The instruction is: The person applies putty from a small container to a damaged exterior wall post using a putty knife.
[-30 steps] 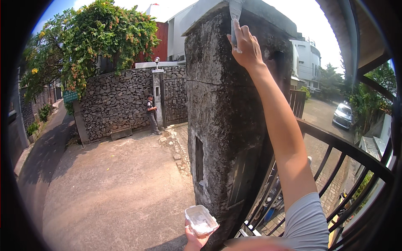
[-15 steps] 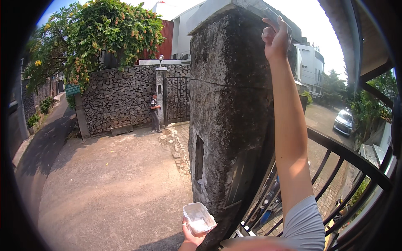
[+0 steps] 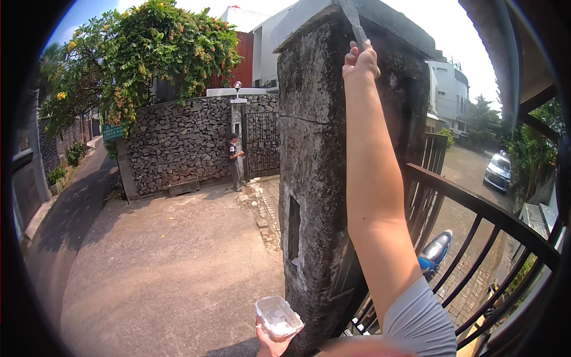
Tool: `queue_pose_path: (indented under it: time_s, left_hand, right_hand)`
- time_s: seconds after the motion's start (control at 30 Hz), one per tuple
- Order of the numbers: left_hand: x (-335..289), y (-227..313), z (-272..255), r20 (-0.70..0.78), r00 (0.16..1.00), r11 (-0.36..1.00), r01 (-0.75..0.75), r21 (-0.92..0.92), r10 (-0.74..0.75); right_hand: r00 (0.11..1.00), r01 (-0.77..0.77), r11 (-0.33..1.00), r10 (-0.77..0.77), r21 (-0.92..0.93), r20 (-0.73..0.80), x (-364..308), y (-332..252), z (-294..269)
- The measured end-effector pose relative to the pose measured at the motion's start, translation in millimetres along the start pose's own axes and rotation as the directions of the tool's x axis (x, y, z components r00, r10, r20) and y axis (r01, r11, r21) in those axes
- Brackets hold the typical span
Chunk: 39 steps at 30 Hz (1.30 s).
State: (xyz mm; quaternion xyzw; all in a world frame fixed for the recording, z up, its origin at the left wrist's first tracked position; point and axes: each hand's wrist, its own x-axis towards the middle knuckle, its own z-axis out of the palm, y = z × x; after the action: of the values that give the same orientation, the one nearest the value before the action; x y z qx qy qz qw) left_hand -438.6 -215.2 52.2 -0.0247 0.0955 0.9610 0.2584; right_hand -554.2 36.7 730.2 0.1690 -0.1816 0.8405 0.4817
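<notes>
My right arm stretches up in front of the tall, weathered concrete pillar (image 3: 315,131). Closed round the handle of a putty knife (image 3: 351,15), my right hand (image 3: 361,64) is near the pillar's pale cap (image 3: 309,27). The blade points up and overlaps the cap's side; whether it touches cannot be told. Low in the view, my left hand (image 3: 270,345) grips a clear plastic food container (image 3: 278,315) from below and the side. White residue coats the inside of this open-topped box.
A dark metal railing (image 3: 476,205) runs on the right, with a blue motorcycle (image 3: 434,256) behind it. Beyond the paved ground, a person (image 3: 234,160) stands by a stone wall (image 3: 178,140) and gate (image 3: 262,143). A silver car (image 3: 498,171) is parked far right.
My right hand has moved left and slightly down along the pillar top, and the putty knife now shows plainly. The left hand with the container has shifted slightly left and down.
</notes>
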Motion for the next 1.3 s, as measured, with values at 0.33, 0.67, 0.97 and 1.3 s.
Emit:
queue_pose_path:
  time_s: [0.33,0.67,0.97,1.3]
  left_hand:
    - [-9,6,31,-0.027,0.999,0.989,0.034,0.141,-0.03]
    - [-7,-7,30,0.007,0.997,0.99,0.082,0.112,-0.083]
    - [1,3,16,-0.064,0.997,0.994,0.051,0.096,-0.045]
    - [19,4,18,-0.061,0.998,0.993,0.031,0.112,-0.024]
  right_hand:
    - [0.993,0.019,0.996,-0.029,-0.088,-0.114,-26,-3,-23]
    - [0.746,0.662,0.66,-0.532,-0.355,0.401,-22,-28,-47]
    - [0.207,0.607,-0.719,-0.266,-0.337,0.941,24,-5,-27]
    - [-0.116,0.631,-0.762,-0.277,-0.144,0.954,36,4,-22]
